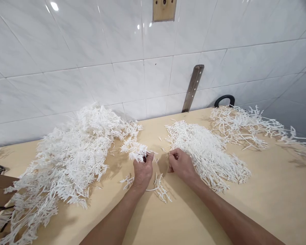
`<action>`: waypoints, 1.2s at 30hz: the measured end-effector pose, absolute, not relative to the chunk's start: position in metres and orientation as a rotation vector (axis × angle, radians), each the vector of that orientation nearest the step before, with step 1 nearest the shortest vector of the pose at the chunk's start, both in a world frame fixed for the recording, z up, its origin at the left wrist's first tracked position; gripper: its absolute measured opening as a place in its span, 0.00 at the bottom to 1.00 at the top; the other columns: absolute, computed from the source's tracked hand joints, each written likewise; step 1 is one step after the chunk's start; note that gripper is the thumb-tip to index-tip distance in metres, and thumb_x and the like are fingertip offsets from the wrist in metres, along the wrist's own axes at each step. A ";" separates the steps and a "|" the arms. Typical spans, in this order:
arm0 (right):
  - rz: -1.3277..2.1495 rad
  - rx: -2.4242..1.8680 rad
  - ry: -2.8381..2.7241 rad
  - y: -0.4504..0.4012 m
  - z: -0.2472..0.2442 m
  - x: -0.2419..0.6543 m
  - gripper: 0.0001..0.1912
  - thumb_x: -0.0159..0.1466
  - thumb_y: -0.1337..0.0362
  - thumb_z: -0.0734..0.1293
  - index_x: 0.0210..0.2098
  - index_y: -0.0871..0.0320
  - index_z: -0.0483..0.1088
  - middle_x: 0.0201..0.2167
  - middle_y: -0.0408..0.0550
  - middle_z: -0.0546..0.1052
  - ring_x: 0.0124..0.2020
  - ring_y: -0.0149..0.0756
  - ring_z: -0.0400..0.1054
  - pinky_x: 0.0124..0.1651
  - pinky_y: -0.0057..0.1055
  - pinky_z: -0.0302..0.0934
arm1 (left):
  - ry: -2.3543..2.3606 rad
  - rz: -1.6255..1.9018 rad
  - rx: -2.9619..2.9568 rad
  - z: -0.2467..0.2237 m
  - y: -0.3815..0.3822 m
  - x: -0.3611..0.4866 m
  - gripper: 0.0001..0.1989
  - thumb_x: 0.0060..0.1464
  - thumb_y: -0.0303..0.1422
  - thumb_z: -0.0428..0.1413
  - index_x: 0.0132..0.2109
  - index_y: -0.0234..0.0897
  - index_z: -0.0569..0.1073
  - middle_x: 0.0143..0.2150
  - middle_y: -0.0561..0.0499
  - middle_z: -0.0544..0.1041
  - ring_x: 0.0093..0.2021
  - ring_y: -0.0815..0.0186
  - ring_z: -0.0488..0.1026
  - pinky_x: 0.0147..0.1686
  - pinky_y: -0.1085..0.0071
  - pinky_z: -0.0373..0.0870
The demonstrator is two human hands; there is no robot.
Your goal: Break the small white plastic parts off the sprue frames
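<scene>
The left hand (143, 170) has its grip narrowed, thumb against fingers, on a frilly cluster of fine white branching sprigs, plastic by the look (134, 149). Taking the dense heap of short, thin white sprigs (204, 153) as landmark, that cluster lies to the heap's left across a strip of bare desk (277, 190), its long axis running from the thumb leftward and slightly toward the wall, away from the heap. The right hand (180, 163) is at the heap's near left edge, fingertips drawn together; whether that grip pinches anything small I cannot tell. It is apart from the cluster, with the left hand the nearer. Small white slivers (163, 149) lie just left of the heap, and a bare, forked white stem (160, 190) lies left of it on the near side. Well left of the heap spreads a large, fluffy white tangle of sprigs (73, 153). Right of it and farther back are loose, long-branched white stems (244, 126), with a black curved handle (224, 99) behind them; beyond the heap, a perforated metal strip (193, 88) leans by the tiled wall (127, 81).
</scene>
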State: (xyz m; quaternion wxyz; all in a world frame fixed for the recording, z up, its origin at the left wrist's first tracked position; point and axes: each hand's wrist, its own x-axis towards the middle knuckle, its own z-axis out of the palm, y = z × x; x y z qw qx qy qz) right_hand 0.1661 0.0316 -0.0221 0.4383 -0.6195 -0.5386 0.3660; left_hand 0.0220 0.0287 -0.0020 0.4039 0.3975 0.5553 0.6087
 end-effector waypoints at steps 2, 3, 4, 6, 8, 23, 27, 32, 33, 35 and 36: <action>1.052 -1.493 -1.238 0.032 -0.021 0.171 0.09 0.62 0.55 0.65 0.33 0.54 0.66 0.15 0.39 0.71 0.15 0.36 0.68 0.22 0.32 0.63 | 1.425 1.474 1.037 -0.006 0.033 0.018 0.14 0.47 0.37 0.62 0.23 0.37 0.67 0.21 0.56 0.67 0.26 0.69 0.65 0.32 0.71 0.64; 1.095 -1.433 -1.207 0.033 -0.020 0.174 0.11 0.62 0.53 0.66 0.33 0.55 0.67 0.15 0.39 0.70 0.15 0.35 0.67 0.22 0.31 0.63 | 1.427 1.455 1.059 -0.007 0.035 0.016 0.14 0.47 0.38 0.62 0.23 0.37 0.67 0.21 0.56 0.67 0.26 0.69 0.64 0.32 0.71 0.63; 1.145 -1.356 -1.165 0.034 -0.019 0.176 0.13 0.61 0.52 0.68 0.33 0.55 0.67 0.16 0.39 0.70 0.15 0.33 0.66 0.22 0.30 0.63 | 1.421 1.441 1.078 -0.008 0.036 0.014 0.14 0.48 0.39 0.62 0.23 0.37 0.68 0.22 0.56 0.67 0.26 0.69 0.64 0.32 0.71 0.63; 1.291 -1.180 -1.003 0.037 -0.014 0.181 0.16 0.59 0.50 0.71 0.32 0.56 0.69 0.19 0.40 0.71 0.16 0.29 0.63 0.22 0.28 0.62 | 1.404 1.440 1.093 -0.008 0.037 0.013 0.14 0.48 0.41 0.62 0.25 0.36 0.69 0.23 0.56 0.69 0.28 0.68 0.66 0.34 0.71 0.63; 1.442 -1.027 -0.757 0.042 -0.009 0.188 0.17 0.57 0.49 0.73 0.33 0.57 0.71 0.24 0.42 0.73 0.18 0.25 0.60 0.20 0.25 0.59 | 1.391 1.433 1.081 -0.008 0.037 0.013 0.14 0.48 0.41 0.62 0.26 0.37 0.70 0.24 0.55 0.70 0.29 0.67 0.66 0.35 0.71 0.64; 1.533 -1.177 -1.192 0.026 -0.019 0.165 0.22 0.59 0.45 0.71 0.41 0.57 0.71 0.22 0.40 0.74 0.17 0.32 0.69 0.21 0.28 0.63 | 1.344 1.384 1.163 -0.003 0.026 0.022 0.13 0.51 0.42 0.61 0.31 0.35 0.75 0.28 0.51 0.76 0.32 0.63 0.72 0.36 0.68 0.67; 1.470 -1.178 -1.219 0.027 -0.020 0.164 0.20 0.59 0.46 0.71 0.36 0.57 0.72 0.21 0.39 0.72 0.17 0.31 0.68 0.22 0.29 0.63 | 1.348 1.350 1.171 0.003 0.021 0.027 0.13 0.50 0.41 0.61 0.28 0.35 0.74 0.27 0.51 0.75 0.31 0.63 0.72 0.36 0.69 0.66; 1.352 -1.220 -1.316 0.027 -0.019 0.164 0.16 0.62 0.49 0.68 0.34 0.57 0.71 0.21 0.39 0.71 0.18 0.31 0.69 0.23 0.28 0.63 | 1.320 1.375 1.123 0.007 0.021 0.027 0.13 0.48 0.41 0.62 0.26 0.36 0.73 0.26 0.51 0.74 0.30 0.64 0.71 0.35 0.69 0.66; 1.331 -1.227 -1.337 0.027 -0.019 0.164 0.16 0.63 0.49 0.67 0.34 0.57 0.70 0.21 0.39 0.71 0.18 0.32 0.69 0.23 0.28 0.63 | 1.317 1.382 1.115 0.007 0.021 0.027 0.13 0.48 0.41 0.62 0.26 0.36 0.73 0.26 0.51 0.74 0.30 0.64 0.70 0.35 0.69 0.66; 1.300 -1.227 -1.364 0.026 -0.018 0.164 0.15 0.63 0.50 0.66 0.35 0.57 0.70 0.21 0.39 0.71 0.18 0.32 0.70 0.22 0.28 0.63 | 1.322 1.389 1.103 0.005 0.022 0.027 0.13 0.48 0.41 0.62 0.27 0.36 0.72 0.26 0.52 0.74 0.30 0.65 0.70 0.35 0.69 0.65; 1.285 -1.223 -1.374 0.025 -0.018 0.164 0.15 0.64 0.50 0.66 0.35 0.57 0.70 0.21 0.39 0.71 0.18 0.33 0.70 0.23 0.29 0.63 | 1.328 1.392 1.098 0.004 0.022 0.027 0.13 0.48 0.40 0.62 0.28 0.36 0.72 0.26 0.52 0.73 0.30 0.65 0.69 0.35 0.69 0.65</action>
